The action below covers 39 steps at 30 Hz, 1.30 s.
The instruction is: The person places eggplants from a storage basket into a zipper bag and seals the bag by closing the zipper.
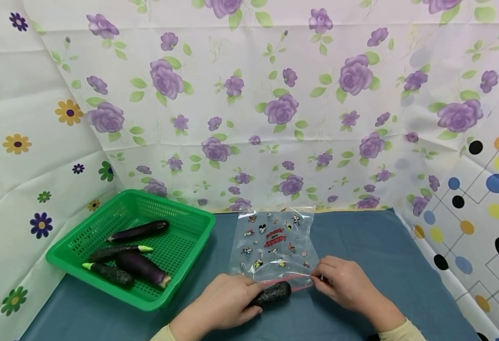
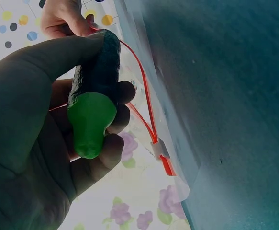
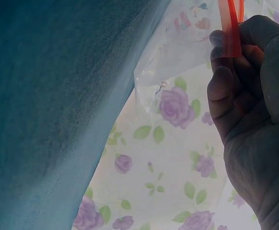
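Observation:
My left hand (image 1: 231, 299) grips a dark, rough-skinned eggplant (image 1: 273, 294) with a bright green stem end (image 2: 91, 122), thumb on one side and fingers curled round the other. Beside it lies a clear zip bag (image 1: 270, 258) printed with small cartoon figures, its red-edged mouth towards me. The eggplant's blunt dark end is at the parted red zip strips (image 2: 141, 72). A whitish slider (image 2: 159, 149) sits near one end of the strips. With thumb and fingers my right hand (image 1: 345, 282) pinches the right corner of the bag's mouth.
To the left, a green plastic basket (image 1: 191, 251) holds several dark eggplants (image 1: 140, 269), some with light green ends. A blue cloth (image 1: 360, 241) covers the table. Flower-patterned sheets (image 1: 249, 123) stand behind and at the left, a dotted one (image 1: 479, 213) at the right.

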Each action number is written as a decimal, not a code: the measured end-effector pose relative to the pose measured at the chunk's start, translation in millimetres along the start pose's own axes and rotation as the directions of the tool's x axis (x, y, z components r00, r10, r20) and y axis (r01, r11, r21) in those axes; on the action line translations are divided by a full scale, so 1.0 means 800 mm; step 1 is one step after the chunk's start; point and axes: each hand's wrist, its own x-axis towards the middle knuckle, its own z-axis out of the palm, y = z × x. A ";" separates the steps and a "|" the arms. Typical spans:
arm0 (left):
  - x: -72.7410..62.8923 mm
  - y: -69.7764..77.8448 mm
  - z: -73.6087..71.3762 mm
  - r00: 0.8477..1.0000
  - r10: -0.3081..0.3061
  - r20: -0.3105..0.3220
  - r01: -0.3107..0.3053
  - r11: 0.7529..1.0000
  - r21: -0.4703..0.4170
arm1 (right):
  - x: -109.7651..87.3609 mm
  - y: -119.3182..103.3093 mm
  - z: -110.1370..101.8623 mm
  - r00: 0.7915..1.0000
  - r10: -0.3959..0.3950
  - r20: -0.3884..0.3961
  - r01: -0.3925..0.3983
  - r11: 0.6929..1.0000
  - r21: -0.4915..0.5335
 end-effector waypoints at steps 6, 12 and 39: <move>-0.002 -0.002 -0.001 0.997 -0.066 -0.033 0.068 0.997 0.033 | 0.000 0.000 0.001 1.000 0.000 -0.003 0.000 1.000 0.000; -0.002 0.001 0.001 0.994 -0.092 -0.059 0.094 0.995 0.043 | 0.000 0.000 0.000 1.000 -0.003 -0.007 0.003 1.000 -0.006; -0.001 -0.001 0.009 0.926 -0.372 0.065 0.373 0.928 0.002 | 0.001 0.000 0.000 1.000 -0.011 -0.001 0.011 1.000 -0.004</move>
